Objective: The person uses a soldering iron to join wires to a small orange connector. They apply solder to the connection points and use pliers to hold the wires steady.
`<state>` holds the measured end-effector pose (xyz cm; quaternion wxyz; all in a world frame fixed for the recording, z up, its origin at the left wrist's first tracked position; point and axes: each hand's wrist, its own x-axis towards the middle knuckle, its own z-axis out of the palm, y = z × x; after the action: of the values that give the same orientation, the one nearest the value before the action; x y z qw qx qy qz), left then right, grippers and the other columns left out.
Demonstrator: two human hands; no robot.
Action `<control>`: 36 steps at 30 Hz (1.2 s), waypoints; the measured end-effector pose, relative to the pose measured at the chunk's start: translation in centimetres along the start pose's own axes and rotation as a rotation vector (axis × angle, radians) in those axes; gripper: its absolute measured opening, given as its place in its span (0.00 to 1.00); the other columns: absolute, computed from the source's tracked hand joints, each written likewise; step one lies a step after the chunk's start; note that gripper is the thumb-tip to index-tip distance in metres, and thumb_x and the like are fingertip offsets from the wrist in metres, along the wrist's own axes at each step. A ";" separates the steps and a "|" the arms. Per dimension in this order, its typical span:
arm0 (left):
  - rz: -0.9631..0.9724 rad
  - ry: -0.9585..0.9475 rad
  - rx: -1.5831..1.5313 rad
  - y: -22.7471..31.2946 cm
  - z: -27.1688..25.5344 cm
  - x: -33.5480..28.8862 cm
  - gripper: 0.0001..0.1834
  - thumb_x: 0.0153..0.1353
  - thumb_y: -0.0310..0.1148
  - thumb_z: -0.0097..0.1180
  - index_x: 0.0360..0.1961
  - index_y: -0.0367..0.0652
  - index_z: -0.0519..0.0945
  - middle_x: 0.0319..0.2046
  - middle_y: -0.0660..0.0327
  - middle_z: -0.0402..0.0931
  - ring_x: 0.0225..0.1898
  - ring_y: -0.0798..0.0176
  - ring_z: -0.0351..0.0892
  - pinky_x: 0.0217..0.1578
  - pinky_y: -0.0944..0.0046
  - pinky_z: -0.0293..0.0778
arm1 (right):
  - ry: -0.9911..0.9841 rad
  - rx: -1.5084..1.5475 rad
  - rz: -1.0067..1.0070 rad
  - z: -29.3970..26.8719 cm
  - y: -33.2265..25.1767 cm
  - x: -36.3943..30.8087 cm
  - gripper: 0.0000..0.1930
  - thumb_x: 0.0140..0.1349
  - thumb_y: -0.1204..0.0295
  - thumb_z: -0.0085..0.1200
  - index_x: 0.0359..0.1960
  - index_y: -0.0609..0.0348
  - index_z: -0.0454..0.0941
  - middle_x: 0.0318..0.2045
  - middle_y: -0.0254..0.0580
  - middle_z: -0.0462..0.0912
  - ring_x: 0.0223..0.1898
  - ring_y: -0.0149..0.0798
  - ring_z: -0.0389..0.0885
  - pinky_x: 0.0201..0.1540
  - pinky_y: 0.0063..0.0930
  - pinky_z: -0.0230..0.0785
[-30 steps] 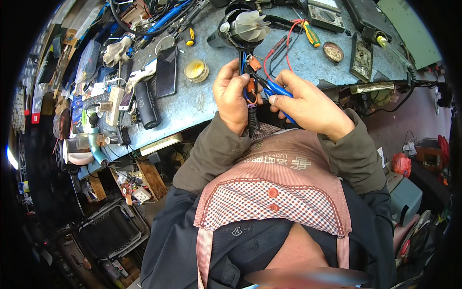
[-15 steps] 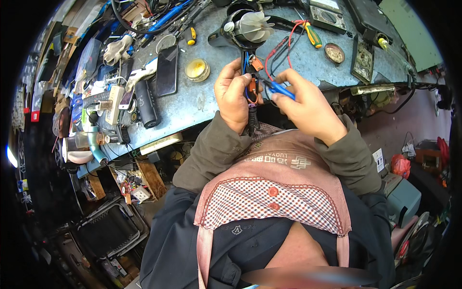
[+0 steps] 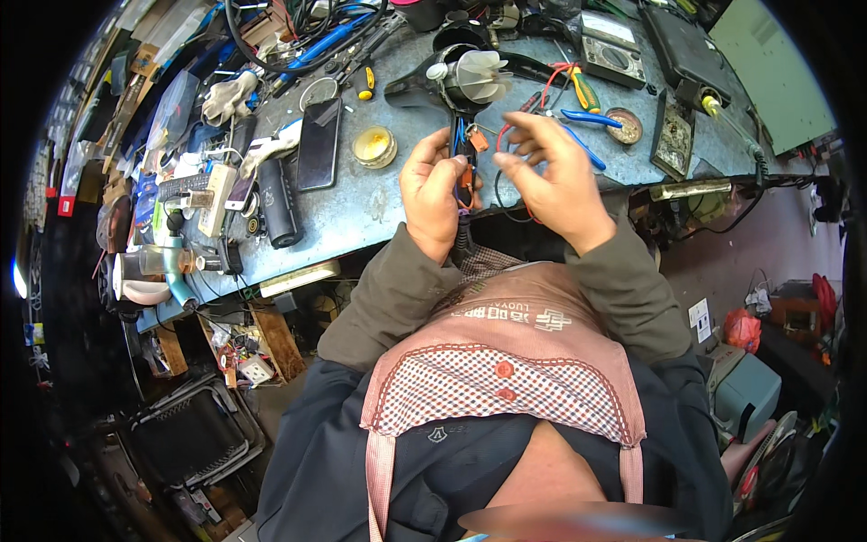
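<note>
In the head view, the left hand (image 3: 432, 200) is closed around the opened handle of a black hair dryer (image 3: 454, 93), seemingly to steady it, with the fan (image 3: 483, 77) over the bench (image 3: 361, 197) and the wires (image 3: 459, 135) facing up, perhaps for access. The right hand (image 3: 558, 185) hovers just beside, thumb and fingers parted, nothing seen between them; blue pliers (image 3: 591, 117) lie near it, probably for easy reach.

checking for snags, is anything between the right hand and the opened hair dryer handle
An orange part juts from the handle toward the right hand; a red wire also shows in the gap, seemingly lower. Nothing else visible intervenes.
</note>
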<state>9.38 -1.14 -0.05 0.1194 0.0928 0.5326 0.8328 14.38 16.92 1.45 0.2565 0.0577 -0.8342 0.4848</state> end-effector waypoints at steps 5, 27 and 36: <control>-0.049 -0.041 0.211 -0.3 -1.3 0.6 0.24 0.71 0.27 0.56 0.65 0.26 0.75 0.33 0.59 0.82 0.25 0.70 0.79 0.21 0.69 0.75 | -0.131 0.193 0.136 1.8 1.1 0.1 0.23 0.65 0.77 0.67 0.62 0.64 0.81 0.44 0.45 0.86 0.34 0.33 0.83 0.36 0.29 0.76; 0.573 -0.330 1.107 1.5 -3.0 4.0 0.23 0.50 0.29 0.80 0.49 0.42 0.89 0.50 0.52 0.74 0.53 0.50 0.78 0.53 0.55 0.79 | -0.145 0.343 0.189 2.6 3.5 0.0 0.13 0.64 0.81 0.60 0.50 0.65 0.83 0.41 0.42 0.92 0.29 0.26 0.81 0.35 0.24 0.77; 0.518 -0.326 1.011 0.8 -2.7 4.4 0.20 0.49 0.27 0.79 0.45 0.41 0.88 0.49 0.55 0.71 0.51 0.54 0.78 0.51 0.57 0.80 | 0.655 0.304 0.167 -5.0 0.6 -0.9 0.25 0.69 0.82 0.66 0.67 0.65 0.74 0.47 0.45 0.86 0.42 0.33 0.85 0.46 0.28 0.81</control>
<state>4.37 -2.47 -0.28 -0.0665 0.3919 0.7981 0.4527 16.85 21.33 2.52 0.4582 -0.1314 -0.6281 0.6150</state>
